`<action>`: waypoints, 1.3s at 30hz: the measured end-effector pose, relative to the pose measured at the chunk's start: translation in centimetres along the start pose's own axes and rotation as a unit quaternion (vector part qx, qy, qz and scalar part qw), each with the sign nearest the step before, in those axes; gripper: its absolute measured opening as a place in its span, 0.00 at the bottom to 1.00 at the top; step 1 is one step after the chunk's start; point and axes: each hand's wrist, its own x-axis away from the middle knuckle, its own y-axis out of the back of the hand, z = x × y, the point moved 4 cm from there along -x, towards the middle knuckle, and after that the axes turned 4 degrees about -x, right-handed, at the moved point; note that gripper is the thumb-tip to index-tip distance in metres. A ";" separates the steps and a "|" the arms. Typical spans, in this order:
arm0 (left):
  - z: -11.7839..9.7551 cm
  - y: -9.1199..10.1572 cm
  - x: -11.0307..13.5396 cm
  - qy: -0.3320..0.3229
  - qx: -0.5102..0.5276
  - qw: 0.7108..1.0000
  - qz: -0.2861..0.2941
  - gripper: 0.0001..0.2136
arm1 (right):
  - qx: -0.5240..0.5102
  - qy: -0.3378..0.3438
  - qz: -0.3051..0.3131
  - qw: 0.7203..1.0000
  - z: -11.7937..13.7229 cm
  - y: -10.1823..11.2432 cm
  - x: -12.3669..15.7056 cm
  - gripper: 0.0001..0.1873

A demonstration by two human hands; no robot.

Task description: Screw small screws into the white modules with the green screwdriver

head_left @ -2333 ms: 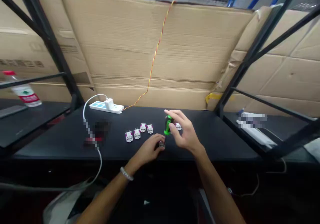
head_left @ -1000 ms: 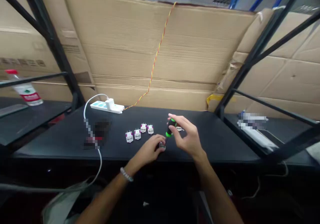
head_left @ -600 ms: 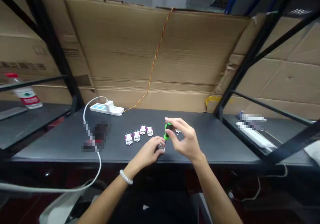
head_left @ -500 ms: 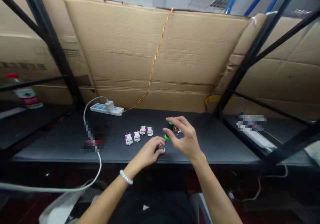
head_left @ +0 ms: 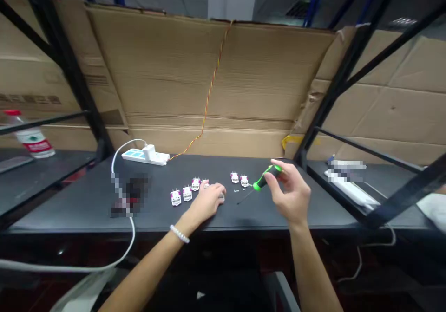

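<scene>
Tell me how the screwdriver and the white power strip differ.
Colour: the screwdriver is green and black, the power strip mostly white.
Shape: the screwdriver narrows to a thin dark shaft, the power strip is a blocky bar.
Pose: the screwdriver slants in the right hand, while the power strip lies flat on the black tabletop.
Both are longer than they are wide.

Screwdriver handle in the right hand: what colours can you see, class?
Green and black; the screwdriver handle shows best in the head view.

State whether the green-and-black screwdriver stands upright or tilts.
Tilted: the screwdriver slants in the right hand, its thin shaft running down toward the left.
</scene>
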 end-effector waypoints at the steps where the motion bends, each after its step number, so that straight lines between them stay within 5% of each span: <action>1: 0.3 0.1 -0.6 0.005 -0.015 1.000 0.000 0.10 | -0.002 -0.003 -0.008 1.000 -0.3 0.6 0.1 0.16; 6: 1.3 0.7 -3.1 0.021 -0.070 0.997 -0.001 0.14 | -0.014 -0.018 -0.049 0.999 -1.2 2.8 0.2 0.16; 17: -0.4 -0.7 -11.7 -0.068 -0.045 0.995 0.062 0.09 | -0.032 -0.013 -0.067 0.997 -1.7 4.6 -0.1 0.16; 25: 0.4 -0.2 -7.5 -0.055 -0.030 0.997 0.055 0.09 | -0.041 -0.010 -0.055 0.998 -1.3 5.3 -0.2 0.15; 39: -2.0 1.2 0.9 -0.051 -0.011 0.999 0.007 0.09 | -0.047 0.002 -0.039 0.998 -0.5 4.6 -0.3 0.15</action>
